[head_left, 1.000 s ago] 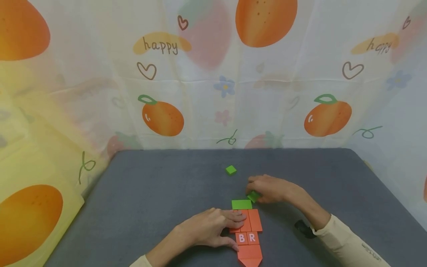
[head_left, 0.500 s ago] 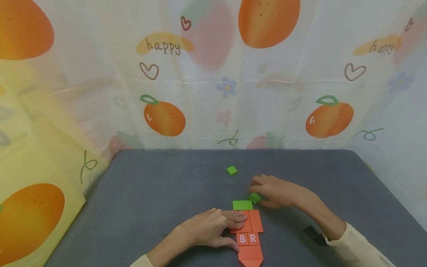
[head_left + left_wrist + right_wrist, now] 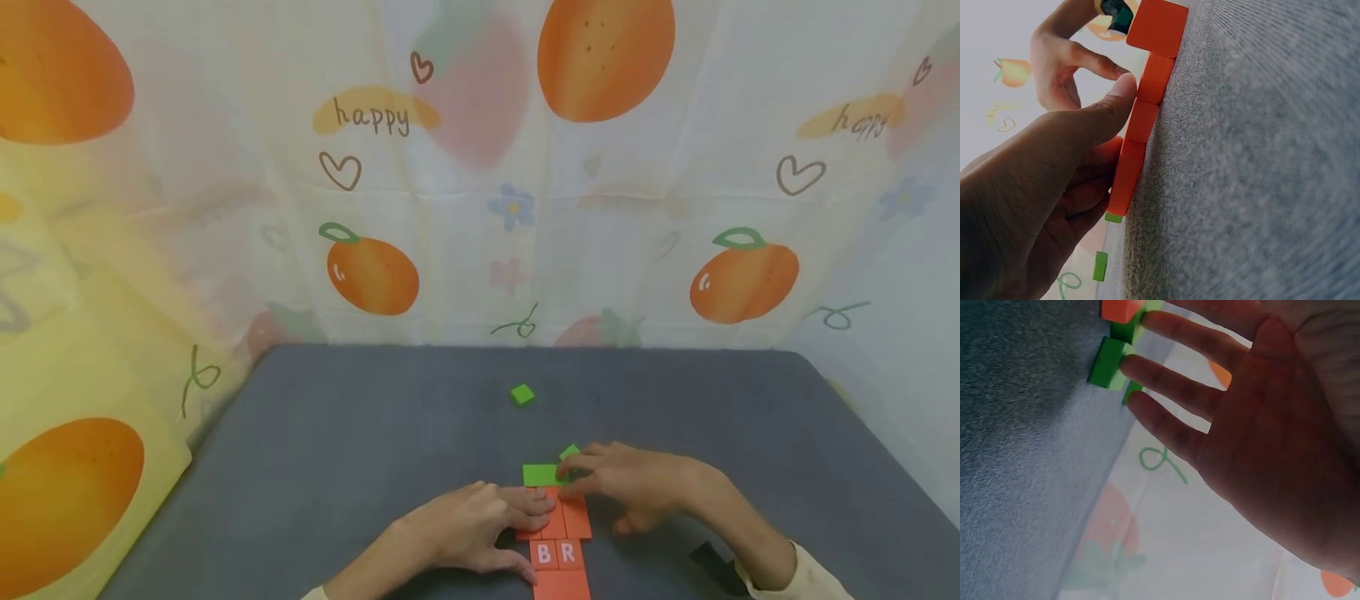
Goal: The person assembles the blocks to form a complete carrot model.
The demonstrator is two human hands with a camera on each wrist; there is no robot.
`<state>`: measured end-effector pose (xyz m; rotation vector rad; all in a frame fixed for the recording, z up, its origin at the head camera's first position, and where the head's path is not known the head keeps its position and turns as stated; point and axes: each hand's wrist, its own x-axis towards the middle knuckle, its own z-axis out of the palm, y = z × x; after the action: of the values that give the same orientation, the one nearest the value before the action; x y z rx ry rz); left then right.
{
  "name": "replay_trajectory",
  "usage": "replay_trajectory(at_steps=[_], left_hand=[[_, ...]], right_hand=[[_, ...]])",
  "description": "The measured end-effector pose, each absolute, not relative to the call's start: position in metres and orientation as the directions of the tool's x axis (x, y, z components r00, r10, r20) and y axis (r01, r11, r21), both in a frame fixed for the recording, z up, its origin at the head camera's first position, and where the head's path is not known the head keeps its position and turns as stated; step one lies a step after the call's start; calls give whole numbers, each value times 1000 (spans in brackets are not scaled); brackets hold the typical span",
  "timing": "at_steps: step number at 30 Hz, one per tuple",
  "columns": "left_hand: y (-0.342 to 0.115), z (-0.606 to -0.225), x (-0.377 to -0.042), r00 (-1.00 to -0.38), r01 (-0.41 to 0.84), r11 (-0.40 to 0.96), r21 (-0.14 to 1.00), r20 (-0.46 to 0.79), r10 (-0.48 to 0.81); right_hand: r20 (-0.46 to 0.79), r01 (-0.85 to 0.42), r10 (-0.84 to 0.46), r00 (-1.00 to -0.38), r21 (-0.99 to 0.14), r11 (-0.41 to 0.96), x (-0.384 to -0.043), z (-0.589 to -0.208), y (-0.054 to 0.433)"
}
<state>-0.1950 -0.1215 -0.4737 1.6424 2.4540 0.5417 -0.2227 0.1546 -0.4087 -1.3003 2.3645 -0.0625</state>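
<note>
In the head view, flat orange blocks form a column on the table. Below them are orange blocks lettered B and R, then a plain orange piece. My left hand rests its fingers on the upper orange blocks, its thumb at the column's left side. A green rectangular block lies against the column's far end. My right hand has its fingers extended over the green block's right end and the right orange block. Beside its fingertips lies a small green block, partly hidden.
Another small green block lies farther back on the dark grey table. A fruit-printed cloth hangs behind the table. A dark object shows at my right wrist.
My right hand moves nearer to me, its fingers spreading off the small green block and onto the column's far right corner. My left hand stays in place. The head view tilts slightly upward.
</note>
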Motion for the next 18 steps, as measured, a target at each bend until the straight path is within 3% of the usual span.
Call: replay_trajectory(at_steps=[13, 18], left_hand=[[-122, -469, -193, -359, 877, 308, 369, 74, 931], [-118, -463, -202, -321, 926, 262, 271, 201, 925]], right_hand=[[-333, -783, -832, -443, -309, 540, -224, -407, 157], [-320, -790, -840, -437, -310, 529, -227, -407, 155]])
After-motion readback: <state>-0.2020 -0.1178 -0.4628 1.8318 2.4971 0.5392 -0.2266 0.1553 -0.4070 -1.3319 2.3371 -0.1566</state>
